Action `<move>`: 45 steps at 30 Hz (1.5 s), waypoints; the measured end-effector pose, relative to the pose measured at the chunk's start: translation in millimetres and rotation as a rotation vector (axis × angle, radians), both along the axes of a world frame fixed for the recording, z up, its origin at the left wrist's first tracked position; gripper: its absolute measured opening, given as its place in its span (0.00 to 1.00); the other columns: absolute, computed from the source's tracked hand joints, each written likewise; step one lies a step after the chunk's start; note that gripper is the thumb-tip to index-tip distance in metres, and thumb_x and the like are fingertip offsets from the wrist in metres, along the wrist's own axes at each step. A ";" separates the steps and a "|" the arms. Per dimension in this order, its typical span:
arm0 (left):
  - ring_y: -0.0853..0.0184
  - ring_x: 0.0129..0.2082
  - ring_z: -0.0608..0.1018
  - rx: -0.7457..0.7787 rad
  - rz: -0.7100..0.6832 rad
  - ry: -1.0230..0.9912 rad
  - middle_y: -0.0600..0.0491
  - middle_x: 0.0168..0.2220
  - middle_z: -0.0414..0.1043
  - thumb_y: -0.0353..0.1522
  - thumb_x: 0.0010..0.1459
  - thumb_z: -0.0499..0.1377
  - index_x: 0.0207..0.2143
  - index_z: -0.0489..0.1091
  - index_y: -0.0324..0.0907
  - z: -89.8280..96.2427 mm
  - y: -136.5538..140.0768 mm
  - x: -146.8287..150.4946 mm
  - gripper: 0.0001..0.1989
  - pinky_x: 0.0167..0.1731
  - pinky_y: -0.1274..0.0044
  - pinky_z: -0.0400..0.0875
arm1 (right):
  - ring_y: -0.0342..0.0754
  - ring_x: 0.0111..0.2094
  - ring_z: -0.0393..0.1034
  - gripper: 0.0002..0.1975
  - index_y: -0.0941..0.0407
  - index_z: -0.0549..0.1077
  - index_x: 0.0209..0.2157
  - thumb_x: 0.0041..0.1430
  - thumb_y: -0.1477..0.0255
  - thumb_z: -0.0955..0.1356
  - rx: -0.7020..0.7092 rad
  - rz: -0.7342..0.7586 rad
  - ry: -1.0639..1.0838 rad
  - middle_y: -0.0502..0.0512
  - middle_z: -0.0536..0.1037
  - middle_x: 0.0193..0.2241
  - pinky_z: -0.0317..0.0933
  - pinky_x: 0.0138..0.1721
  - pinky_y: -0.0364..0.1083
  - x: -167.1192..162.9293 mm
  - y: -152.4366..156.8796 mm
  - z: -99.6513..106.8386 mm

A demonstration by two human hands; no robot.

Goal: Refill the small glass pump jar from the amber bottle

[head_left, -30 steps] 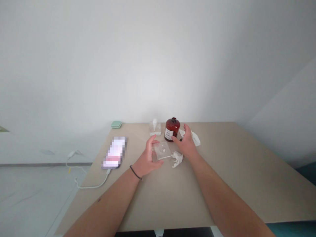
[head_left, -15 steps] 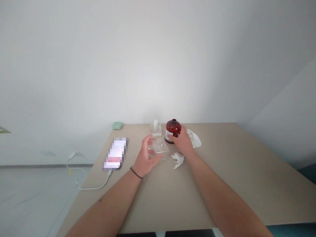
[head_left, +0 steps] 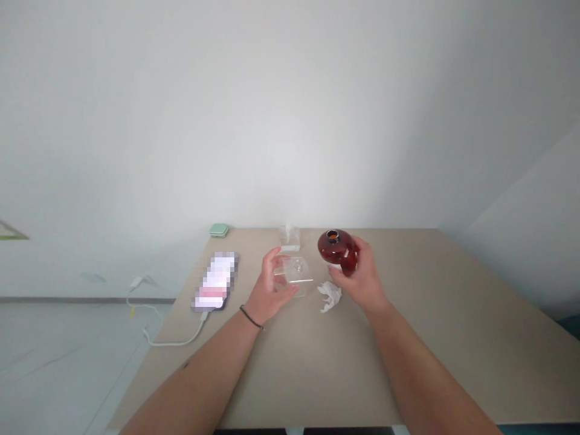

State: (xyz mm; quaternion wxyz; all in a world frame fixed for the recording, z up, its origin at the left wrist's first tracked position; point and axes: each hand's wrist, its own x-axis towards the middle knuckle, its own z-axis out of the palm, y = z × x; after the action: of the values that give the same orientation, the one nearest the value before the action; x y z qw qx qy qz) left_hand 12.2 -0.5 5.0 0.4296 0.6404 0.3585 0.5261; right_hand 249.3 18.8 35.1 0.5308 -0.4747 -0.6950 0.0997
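A: Nearest on the counter (head_left: 290,380), a crumpled tissue (head_left: 330,296), with a phone (head_left: 215,282) over to the left!

B: And the left hand (head_left: 267,293)?

A: Wrapped around a clear container (head_left: 296,270), thumb on the near side!

B: Right hand (head_left: 364,277)?

A: Grasping the dark red bottle (head_left: 338,249), tilted, mouth open, to the right of that container!

B: Farther back?

A: A clear block (head_left: 290,241) near the wall (head_left: 290,121), and a green case (head_left: 219,230) by the far left corner!
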 end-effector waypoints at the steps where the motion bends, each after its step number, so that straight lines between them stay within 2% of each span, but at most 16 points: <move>1: 0.54 0.56 0.68 -0.001 -0.003 0.001 0.44 0.55 0.62 0.36 0.53 0.66 0.63 0.44 0.48 -0.1 -0.2 -0.7 0.42 0.45 0.69 0.71 | 0.59 0.50 0.70 0.37 0.53 0.60 0.59 0.47 0.68 0.73 0.029 -0.022 -0.092 0.63 0.69 0.52 0.67 0.50 0.60 1.8 -1.7 1.3; 6: 0.54 0.57 0.68 0.003 -0.012 0.011 0.44 0.56 0.63 0.36 0.54 0.65 0.63 0.45 0.49 -1.0 -1.3 -3.3 0.41 0.46 0.68 0.71 | 0.62 0.54 0.66 0.34 0.54 0.63 0.58 0.48 0.70 0.71 0.101 -0.097 -0.429 0.63 0.71 0.52 0.63 0.55 0.61 -2.2 -6.4 10.5; 12: 0.54 0.57 0.68 0.025 -0.018 0.028 0.44 0.57 0.62 0.35 0.54 0.65 0.63 0.47 0.48 2.1 -2.3 -4.1 0.40 0.46 0.69 0.71 | 0.61 0.53 0.67 0.30 0.55 0.64 0.57 0.50 0.72 0.70 0.157 -0.134 -0.629 0.64 0.73 0.52 0.55 0.59 0.62 -10.6 -12.4 17.8; 22: 0.53 0.56 0.68 0.110 0.057 0.228 0.44 0.56 0.64 0.33 0.53 0.64 0.57 0.60 0.44 12.7 -1.0 -15.5 0.29 0.43 0.70 0.72 | 0.61 0.58 0.64 0.30 0.53 0.65 0.57 0.51 0.76 0.68 0.105 -0.121 -0.694 0.60 0.73 0.56 0.44 0.63 0.64 -10.1 -15.3 17.2; 35: 0.55 0.55 0.69 0.102 0.072 0.262 0.44 0.55 0.65 0.31 0.52 0.64 0.56 0.61 0.43 13.7 -1.8 -15.0 0.28 0.42 0.71 0.72 | 0.61 0.58 0.63 0.29 0.53 0.65 0.57 0.52 0.76 0.68 0.086 -0.126 -0.681 0.60 0.73 0.56 0.43 0.63 0.65 -11.1 -15.1 17.7; 45: 0.55 0.53 0.71 0.093 0.059 0.247 0.45 0.55 0.66 0.31 0.51 0.65 0.56 0.62 0.44 8.4 -0.4 -15.3 0.29 0.43 0.69 0.72 | 0.62 0.59 0.62 0.29 0.50 0.65 0.59 0.54 0.77 0.67 0.135 -0.116 -0.740 0.58 0.73 0.57 0.36 0.64 0.69 -8.0 -16.1 21.1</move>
State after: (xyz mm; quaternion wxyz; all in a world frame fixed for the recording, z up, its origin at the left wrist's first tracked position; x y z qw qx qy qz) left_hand -3.1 -0.9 13.4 0.3362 0.7088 0.4026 0.4716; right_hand 241.3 2.7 56.2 0.2790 -0.4813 -0.8165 -0.1547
